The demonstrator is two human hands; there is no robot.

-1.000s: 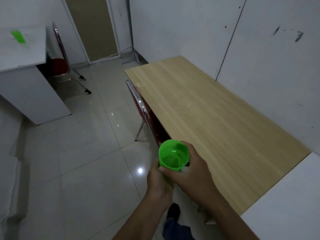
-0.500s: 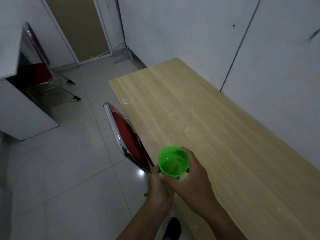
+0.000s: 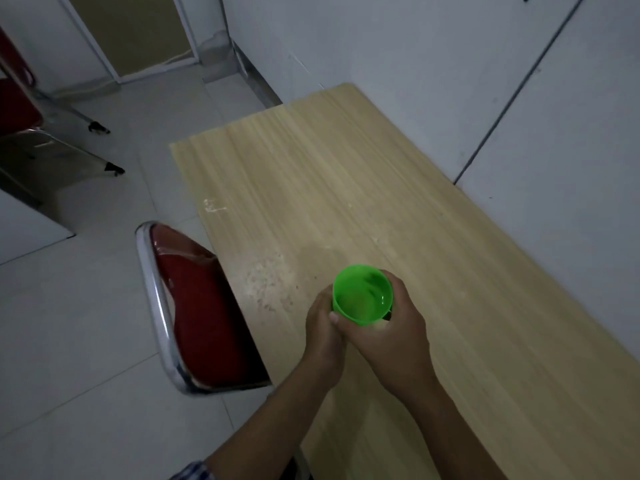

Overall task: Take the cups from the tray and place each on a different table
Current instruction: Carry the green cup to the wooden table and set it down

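Head view: left hand point(image 3: 323, 336) and right hand point(image 3: 389, 336) both grip a green cup point(image 3: 362, 294) above the wooden worktop point(image 3: 346, 188) — a red chair point(image 3: 197, 306) is tucked against its near edge.

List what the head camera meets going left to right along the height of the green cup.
Tiled floor → red chair back → left hand → green cup → right hand → bare wooden tabletop.
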